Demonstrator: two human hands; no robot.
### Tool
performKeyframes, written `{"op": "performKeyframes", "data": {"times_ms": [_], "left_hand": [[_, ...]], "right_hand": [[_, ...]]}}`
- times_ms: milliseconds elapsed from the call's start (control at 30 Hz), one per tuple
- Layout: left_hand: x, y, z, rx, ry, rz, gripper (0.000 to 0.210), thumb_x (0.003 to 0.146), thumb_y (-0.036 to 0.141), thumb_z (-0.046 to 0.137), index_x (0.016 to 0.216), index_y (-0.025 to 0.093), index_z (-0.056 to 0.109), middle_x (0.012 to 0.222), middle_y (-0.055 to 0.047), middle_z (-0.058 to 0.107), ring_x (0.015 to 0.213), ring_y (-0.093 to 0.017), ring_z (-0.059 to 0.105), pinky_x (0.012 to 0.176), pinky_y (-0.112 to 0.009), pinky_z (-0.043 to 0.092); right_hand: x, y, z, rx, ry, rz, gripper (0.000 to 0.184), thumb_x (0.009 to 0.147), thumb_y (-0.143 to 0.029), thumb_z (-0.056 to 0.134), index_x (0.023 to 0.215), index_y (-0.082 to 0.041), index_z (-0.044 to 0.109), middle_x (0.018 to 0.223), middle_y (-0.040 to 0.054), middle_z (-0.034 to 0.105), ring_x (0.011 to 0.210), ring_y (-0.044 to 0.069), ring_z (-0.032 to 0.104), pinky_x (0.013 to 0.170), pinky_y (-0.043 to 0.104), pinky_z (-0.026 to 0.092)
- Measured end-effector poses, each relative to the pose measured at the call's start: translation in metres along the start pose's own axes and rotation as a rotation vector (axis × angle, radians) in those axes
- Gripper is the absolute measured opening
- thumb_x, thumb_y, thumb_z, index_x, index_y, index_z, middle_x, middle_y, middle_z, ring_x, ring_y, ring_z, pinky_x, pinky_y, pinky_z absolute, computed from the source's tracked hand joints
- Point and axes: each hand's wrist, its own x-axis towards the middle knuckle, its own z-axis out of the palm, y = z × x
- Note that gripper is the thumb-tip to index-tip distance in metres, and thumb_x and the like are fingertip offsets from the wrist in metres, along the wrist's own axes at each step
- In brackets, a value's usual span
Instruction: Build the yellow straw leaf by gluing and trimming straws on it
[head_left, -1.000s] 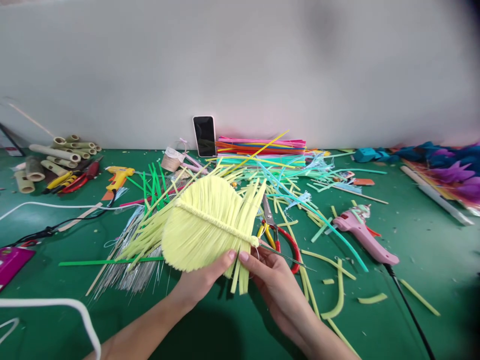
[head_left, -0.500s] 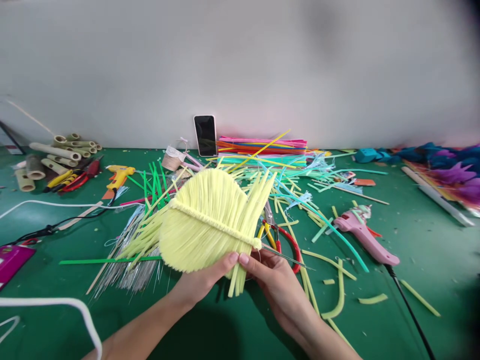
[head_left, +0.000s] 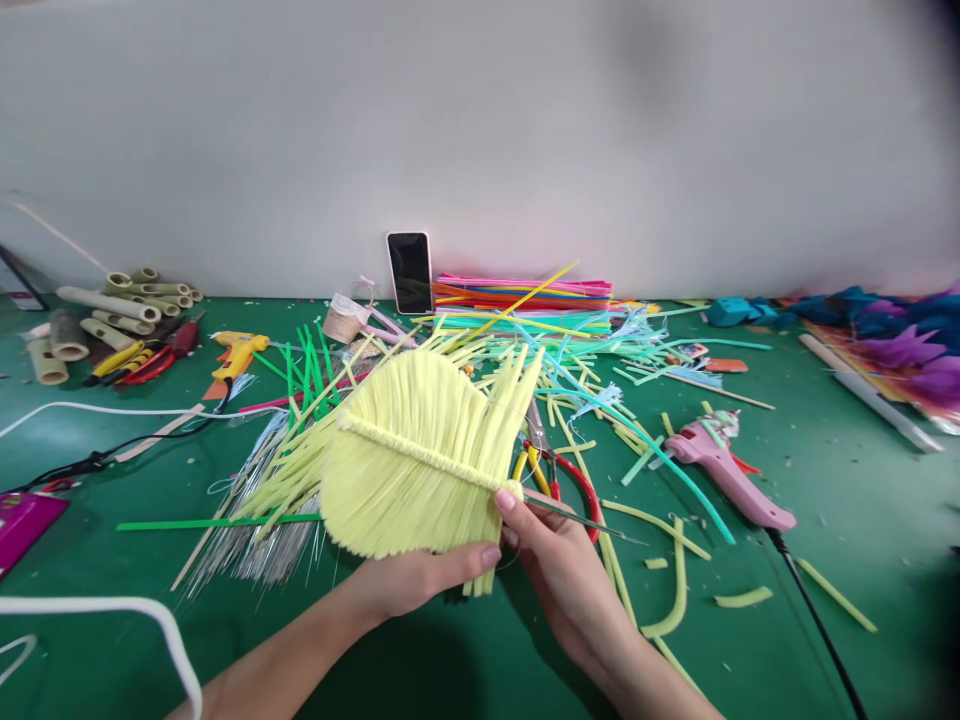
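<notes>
A pale yellow-green leaf made of pipe cleaners is held up over the table, its thick midrib slanting down to the right. My left hand grips its lower edge, thumb on the front and fingers hidden behind. At the right end of the midrib, my right hand pinches the leaf between thumb and fingers. Thin wire stems stick out there to the right. Loose pipe-cleaner ends fan up at the leaf's right side. Behind it lie red-handled scissors, partly covered.
A pink glue gun lies right, a yellow glue gun left. Wires and cut pipe cleaners are scattered about. A phone leans against the wall beside coloured pipe cleaners. A white cable crosses the left front.
My right thumb has moved up onto the end of the midrib. The left thumb has slid right along the lower edge, and the leaf sits slightly lower.
</notes>
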Motion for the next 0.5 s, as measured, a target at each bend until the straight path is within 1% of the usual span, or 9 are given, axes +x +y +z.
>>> {"op": "performKeyframes", "data": {"times_ms": [167, 267, 367, 433, 500], "left_hand": [[0.0002, 0.0002, -0.0003, 0.078, 0.058, 0.018, 0.057, 0.083, 0.054, 0.067, 0.135, 0.035, 0.06, 0.124, -0.005, 0.072, 0.134, -0.03, 0.052, 0.12, -0.047, 0.03], [-0.0001, 0.0002, -0.0017, 0.111, 0.08, 0.02, 0.054, 0.081, 0.052, 0.07, 0.132, 0.035, 0.063, 0.122, -0.005, 0.073, 0.136, -0.029, 0.05, 0.121, -0.046, 0.028], [-0.0004, 0.0006, -0.0036, 0.155, 0.063, 0.021, 0.048, 0.084, 0.053, 0.066, 0.128, 0.035, 0.066, 0.122, -0.003, 0.073, 0.138, -0.028, 0.048, 0.122, -0.046, 0.024], [-0.0003, 0.0006, -0.0049, 0.173, 0.061, 0.032, 0.047, 0.085, 0.054, 0.064, 0.128, 0.035, 0.066, 0.122, -0.003, 0.073, 0.137, -0.028, 0.049, 0.122, -0.045, 0.026], [-0.0002, 0.0001, -0.0059, 0.168, 0.062, 0.037, 0.05, 0.085, 0.055, 0.063, 0.131, 0.034, 0.063, 0.122, -0.004, 0.073, 0.135, -0.028, 0.052, 0.12, -0.044, 0.031]], "right_hand": [[-0.0025, -0.0045, 0.0029, 0.055, -0.041, 0.107, 0.036, 0.078, -0.047, 0.079, 0.098, -0.016, 0.08, 0.085, 0.0084, 0.077, 0.079, 0.023, 0.068, 0.077, 0.035, 0.052], [-0.0029, -0.0076, 0.005, 0.112, -0.097, 0.152, 0.033, 0.079, -0.044, 0.078, 0.094, -0.015, 0.081, 0.083, 0.0095, 0.078, 0.079, 0.024, 0.07, 0.078, 0.037, 0.053], [-0.0021, -0.0078, 0.0047, 0.143, -0.149, 0.149, 0.029, 0.08, -0.043, 0.078, 0.091, -0.016, 0.081, 0.078, 0.0081, 0.077, 0.076, 0.022, 0.069, 0.079, 0.036, 0.052], [-0.0014, -0.0064, 0.0035, 0.133, -0.163, 0.127, 0.027, 0.078, -0.042, 0.08, 0.087, -0.017, 0.08, 0.074, 0.0057, 0.075, 0.072, 0.019, 0.066, 0.077, 0.034, 0.051], [-0.0012, -0.0044, 0.0021, 0.102, -0.148, 0.102, 0.025, 0.076, -0.041, 0.082, 0.079, -0.017, 0.079, 0.07, 0.0025, 0.071, 0.067, 0.016, 0.061, 0.073, 0.031, 0.049]]}}
